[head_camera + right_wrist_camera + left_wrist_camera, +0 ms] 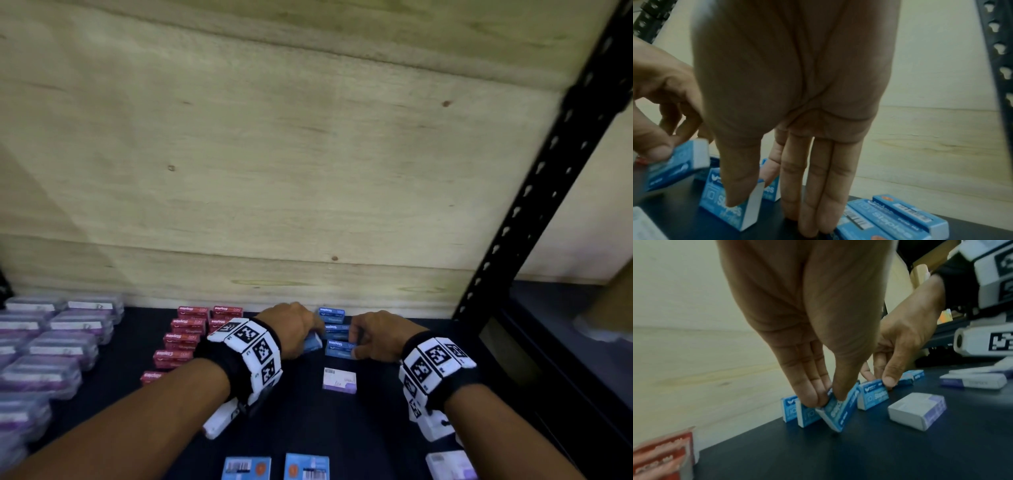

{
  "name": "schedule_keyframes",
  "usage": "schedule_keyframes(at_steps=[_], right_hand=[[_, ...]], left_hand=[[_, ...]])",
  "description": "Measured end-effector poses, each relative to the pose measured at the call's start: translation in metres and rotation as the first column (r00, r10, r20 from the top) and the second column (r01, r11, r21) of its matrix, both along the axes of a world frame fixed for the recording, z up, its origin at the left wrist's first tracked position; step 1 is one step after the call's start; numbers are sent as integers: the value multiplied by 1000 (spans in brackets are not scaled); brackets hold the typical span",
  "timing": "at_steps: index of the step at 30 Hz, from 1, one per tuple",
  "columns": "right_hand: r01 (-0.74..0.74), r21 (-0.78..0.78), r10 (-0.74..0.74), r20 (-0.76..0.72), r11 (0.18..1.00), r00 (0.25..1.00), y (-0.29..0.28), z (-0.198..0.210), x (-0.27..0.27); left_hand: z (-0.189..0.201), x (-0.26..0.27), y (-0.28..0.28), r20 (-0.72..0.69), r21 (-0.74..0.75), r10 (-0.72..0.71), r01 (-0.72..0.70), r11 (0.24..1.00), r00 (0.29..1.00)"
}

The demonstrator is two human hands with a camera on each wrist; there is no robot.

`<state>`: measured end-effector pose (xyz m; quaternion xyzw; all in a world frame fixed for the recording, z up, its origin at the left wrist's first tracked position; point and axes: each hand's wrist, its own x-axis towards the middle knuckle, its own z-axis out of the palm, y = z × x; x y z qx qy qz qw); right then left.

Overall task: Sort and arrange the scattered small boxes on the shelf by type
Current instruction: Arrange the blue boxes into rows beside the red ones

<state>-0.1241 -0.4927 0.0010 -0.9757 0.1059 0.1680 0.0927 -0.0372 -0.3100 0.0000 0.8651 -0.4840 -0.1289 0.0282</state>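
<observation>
Left hand [797,321] pinches tilted blue box [838,410].

A pale wooden back panel [274,154] with visible grain and a few dark knots rises behind the dark shelf surface and fills most of the head view. A black metal upright [548,164], punched with keyhole slots, runs diagonally along the right side. Beyond the upright lies a dim grey ledge [561,329], with something tan at the far right edge, too blurred to identify. Black straps bearing white blocks with black square markers [257,346] circle both wrists.
</observation>
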Motion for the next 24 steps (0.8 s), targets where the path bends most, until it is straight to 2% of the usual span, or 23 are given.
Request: schedule_keyframes(at_steps=[4,6,11,14,24], right_hand=[[2,-3,-2,-3,1000,1000,0,1,1],[5,0,-5,-7,1000,1000,0,1,1],[11,7,-11,-14,1000,1000,0,0,1],[6,13,-6,-15,1000,1000,0,1,0],[0,31,0,10,1000,1000,1,-1,-2]], left_hand=[[-1,5,10,-149,-59,88,-98,993,985],[-4,6,14,-172,-68,147,-161,985,974],[-7,4,22,-66,41,228,-226,973,971],[-6,2,23,24,121,206,-207,971,978],[-10,1,10,68,182,113,-124,975,991]])
